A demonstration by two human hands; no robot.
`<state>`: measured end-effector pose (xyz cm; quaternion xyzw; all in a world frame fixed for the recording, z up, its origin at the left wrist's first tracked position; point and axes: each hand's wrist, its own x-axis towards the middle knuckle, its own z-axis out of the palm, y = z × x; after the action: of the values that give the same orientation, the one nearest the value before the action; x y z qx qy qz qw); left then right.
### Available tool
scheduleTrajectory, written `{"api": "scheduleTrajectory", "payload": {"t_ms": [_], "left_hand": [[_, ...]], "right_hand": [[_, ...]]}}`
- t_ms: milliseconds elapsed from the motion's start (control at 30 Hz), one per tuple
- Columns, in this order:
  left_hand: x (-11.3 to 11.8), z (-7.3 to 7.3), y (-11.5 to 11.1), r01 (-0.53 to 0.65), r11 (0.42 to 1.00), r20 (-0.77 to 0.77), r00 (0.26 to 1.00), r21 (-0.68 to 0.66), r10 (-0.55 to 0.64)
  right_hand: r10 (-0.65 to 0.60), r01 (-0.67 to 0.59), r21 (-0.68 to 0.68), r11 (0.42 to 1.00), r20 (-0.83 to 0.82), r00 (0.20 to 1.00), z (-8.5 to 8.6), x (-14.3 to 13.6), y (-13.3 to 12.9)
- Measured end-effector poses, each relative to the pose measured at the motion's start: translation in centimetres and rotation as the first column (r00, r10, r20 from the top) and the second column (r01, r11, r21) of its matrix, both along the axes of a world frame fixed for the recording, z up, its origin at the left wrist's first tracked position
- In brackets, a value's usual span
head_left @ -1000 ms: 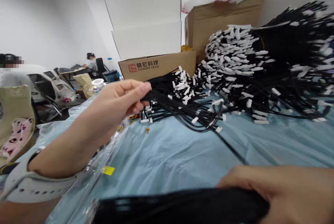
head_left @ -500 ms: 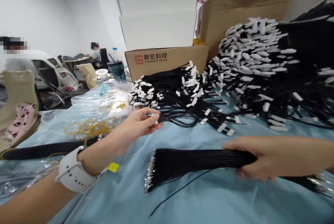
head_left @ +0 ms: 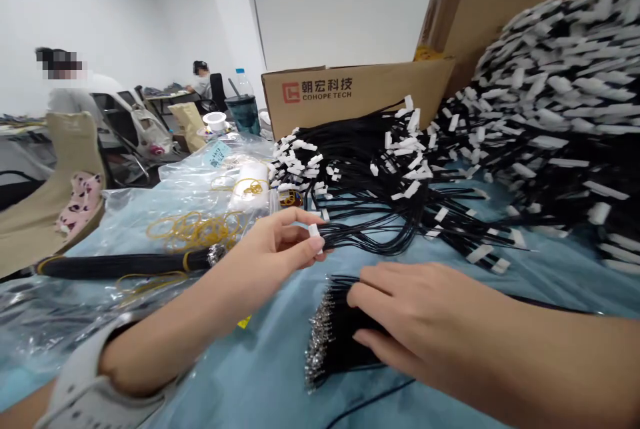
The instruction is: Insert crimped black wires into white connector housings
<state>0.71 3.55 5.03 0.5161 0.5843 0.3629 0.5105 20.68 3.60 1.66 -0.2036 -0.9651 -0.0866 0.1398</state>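
My left hand (head_left: pixel 273 242) pinches a small white connector (head_left: pixel 315 237) between thumb and fingers. Several thin black cables (head_left: pixel 373 235) run rightward from that connector toward the pile. On the blue cloth, my right hand (head_left: pixel 415 315) lies over a bundle of black wires (head_left: pixel 345 335), with thumb and fingers bent around its upper part near the tips. Silvery metal terminals (head_left: pixel 319 342) line the bundle's left end. Most of the bundle is hidden beneath the right hand and forearm. A single loose black wire (head_left: pixel 370 402) sticks out in front of the bundle.
Black cables with white connectors (head_left: pixel 350 142) are heaped before a cardboard box (head_left: pixel 360 99); a larger heap (head_left: pixel 565 95) rises at right. Yellow rubber bands (head_left: pixel 200 232), a tied black wire bundle (head_left: pixel 125 265) and clear plastic lie left. Two people sit in the background.
My right hand has moved left along the wire bundle, from its middle toward the terminal end. The left hand still holds the white connector. The camera view has shifted right and closer.
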Motion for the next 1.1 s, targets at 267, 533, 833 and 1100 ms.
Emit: {"api": "scheduleTrajectory", "payload": {"t_ms": [267,533,833,1100], "left_hand": [[-1.0,-2.6,-1.0,0.03,0.999,-0.056,0.998,-0.016,-0.031],[-0.6,-4.6,-0.6,-0.042,0.989,0.101,0.993,-0.143,0.057],[-0.6,-4.4,-0.9,-0.08,0.986,0.125,0.987,-0.144,0.099],[-0.4,-4.7,-0.4,-0.079,0.987,0.084,0.992,-0.137,0.091]], "right_hand": [[-0.119,-0.021,-0.602,0.798,-0.191,0.974,-2.3,-0.7,1.7],[-0.165,-0.051,-0.504,0.862,-0.374,0.913,-3.1,-0.4,2.1],[-0.12,-0.003,-0.342,0.94,-0.34,0.933,-2.3,0.1,3.7],[-0.006,0.006,0.001,1.0,-0.254,0.967,-2.5,-1.6,4.8]]}}
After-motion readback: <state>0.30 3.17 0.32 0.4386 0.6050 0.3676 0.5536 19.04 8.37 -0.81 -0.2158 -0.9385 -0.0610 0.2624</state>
